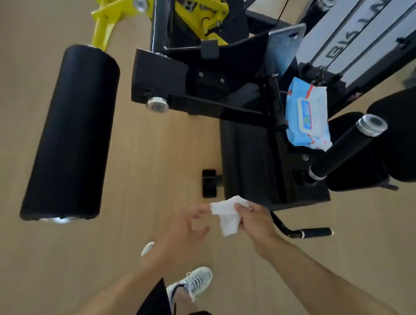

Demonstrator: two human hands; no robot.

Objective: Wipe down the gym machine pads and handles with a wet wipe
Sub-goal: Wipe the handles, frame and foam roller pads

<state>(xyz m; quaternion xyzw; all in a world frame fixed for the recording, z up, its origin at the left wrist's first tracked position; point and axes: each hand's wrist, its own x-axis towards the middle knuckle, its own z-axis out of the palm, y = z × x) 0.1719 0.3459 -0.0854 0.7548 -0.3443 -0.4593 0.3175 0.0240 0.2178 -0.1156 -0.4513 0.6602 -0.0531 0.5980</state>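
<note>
**The wipe could slip or dry out before it touched a pad**

The right hand [251, 221] pinched a bunched white wipe [227, 214] with curled fingers. The left hand [188, 223] was just beside it at 9 o'clock. Its fingertips touched the wipe's edge, but the blur hid whether they gripped it, so I could not tell. Both hands were low in the view, at about 6 o'clock from the machine, over the wood floor [154, 142].

The wipe looked crumpled, not spread out. I think a balled wipe would clean only a thin stripe, and parts of the pads would be missed. If the hands pulled too hard to open it, it might tear. If the pinch was loose, it could fall on the floor and pick up dirt.

The big roller pad [72, 132] was well apart, at 10 o'clock from the hands. The upright handle [346, 148] was at 2 o'clock, and the low handle [315, 231] was near the right hand, at 3 o'clock. One wipe might get dry before all were done.

The wipe pack [307, 112] lay on the machine frame beside the upright handle. A bump there could knock it down.
</note>
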